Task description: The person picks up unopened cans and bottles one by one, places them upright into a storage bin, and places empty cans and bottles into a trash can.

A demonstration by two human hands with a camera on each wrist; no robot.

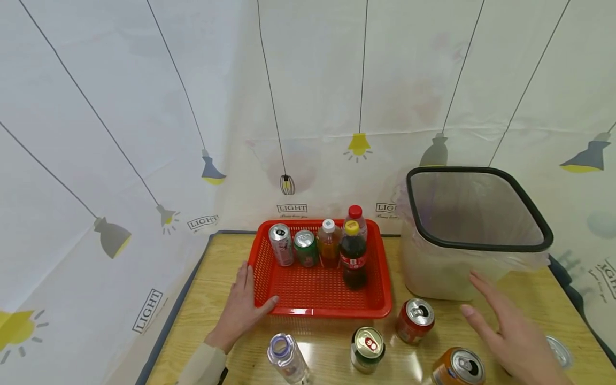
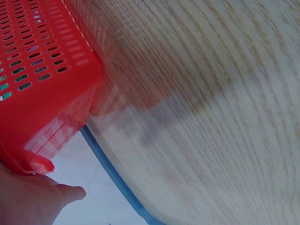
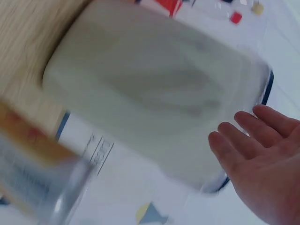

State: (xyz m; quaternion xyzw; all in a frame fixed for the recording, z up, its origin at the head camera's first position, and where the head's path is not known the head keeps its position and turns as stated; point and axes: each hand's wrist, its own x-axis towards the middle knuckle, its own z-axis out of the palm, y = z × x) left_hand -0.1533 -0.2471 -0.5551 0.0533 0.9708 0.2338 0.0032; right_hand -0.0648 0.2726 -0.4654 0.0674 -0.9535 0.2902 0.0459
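Note:
My left hand (image 1: 244,306) rests against the front left corner of a red plastic basket (image 1: 300,293), fingers extended along its side. In the left wrist view, part of that hand (image 2: 33,199) shows beside the basket's rim. The basket holds a pink can (image 1: 282,248), a green can (image 1: 306,251), a white-capped bottle (image 1: 329,248), a yellow-capped cola bottle (image 1: 354,262) and a red-capped bottle (image 1: 355,213). In front of a lined waste bin (image 1: 433,270), my right hand (image 1: 517,339) hovers with nothing in it, fingers spread from the thumb.
Along the table's front stand an uncapped clear bottle (image 1: 289,358), a gold-topped can (image 1: 368,350), a red can (image 1: 415,322) and an orange can (image 1: 459,367). Another can top (image 1: 559,352) is partly behind the right hand. A printed cloth (image 1: 327,96) hangs behind the table.

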